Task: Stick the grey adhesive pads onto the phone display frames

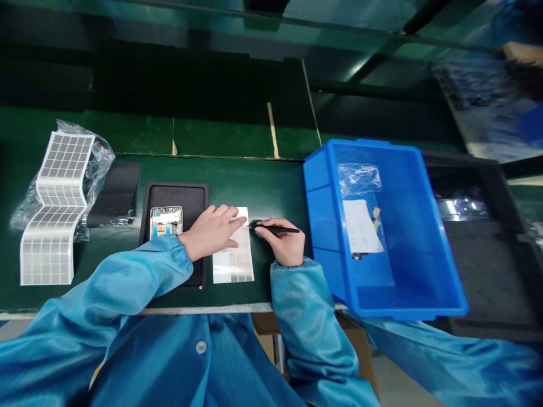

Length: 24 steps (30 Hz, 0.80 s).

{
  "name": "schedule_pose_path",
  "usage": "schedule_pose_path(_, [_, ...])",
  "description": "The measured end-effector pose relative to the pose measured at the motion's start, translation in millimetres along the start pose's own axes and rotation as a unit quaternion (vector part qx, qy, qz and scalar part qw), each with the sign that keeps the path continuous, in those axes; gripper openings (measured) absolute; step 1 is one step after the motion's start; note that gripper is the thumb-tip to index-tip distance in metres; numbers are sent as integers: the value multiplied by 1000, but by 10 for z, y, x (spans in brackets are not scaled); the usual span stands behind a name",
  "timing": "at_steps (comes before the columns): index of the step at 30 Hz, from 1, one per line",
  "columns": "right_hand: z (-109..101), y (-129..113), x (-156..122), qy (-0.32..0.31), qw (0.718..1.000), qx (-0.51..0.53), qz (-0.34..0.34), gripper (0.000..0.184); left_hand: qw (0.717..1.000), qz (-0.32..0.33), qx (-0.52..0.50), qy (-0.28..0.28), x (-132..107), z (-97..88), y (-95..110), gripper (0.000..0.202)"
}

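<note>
See white rectangular sheet of pale grey squares (242, 271) lying on dark green tabletop (263, 291), between shallow black rectangular tray (176, 195) at left and deep blue plastic bin (324, 212) at right. Resting on it with left hand (210, 232), with fingers spread, gripping nothing visible. Pinching slim black tweezers (283, 229) in right hand (288, 243), with tips by sheet's right edge. Can't tell whether nipping a square. Could jab left index finger if slipping, being so close. Could crease a thin square if pulled too sharply. Could skid sheet if pressed too lightly. Could nudge opened silver-framed phone (166, 219) in tray by dragging shiny blue left sleeve (139, 277) over it.
</note>
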State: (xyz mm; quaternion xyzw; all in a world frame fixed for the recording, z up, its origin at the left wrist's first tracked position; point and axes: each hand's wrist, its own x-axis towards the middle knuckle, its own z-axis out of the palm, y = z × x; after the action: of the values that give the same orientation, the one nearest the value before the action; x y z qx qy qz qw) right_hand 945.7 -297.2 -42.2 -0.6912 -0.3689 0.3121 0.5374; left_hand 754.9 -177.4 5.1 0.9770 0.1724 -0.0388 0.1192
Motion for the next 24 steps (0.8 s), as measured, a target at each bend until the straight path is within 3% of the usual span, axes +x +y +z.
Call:
schedule_pose_path(11, [26, 12, -8, 27, 999, -27, -16, 24, 1000, 0, 3, 2, -3, -3, 2, 65])
schedule_pose_path(17, [32, -14, -25, 46, 999, 11, 3, 25, 1000, -2, 12, 5, -15, -16, 12, 64])
schedule_pose_path(24, [-15, -204, -67, 68, 996, 56, 25, 25, 1000, -3, -10, -1, -5, -72, 13, 64])
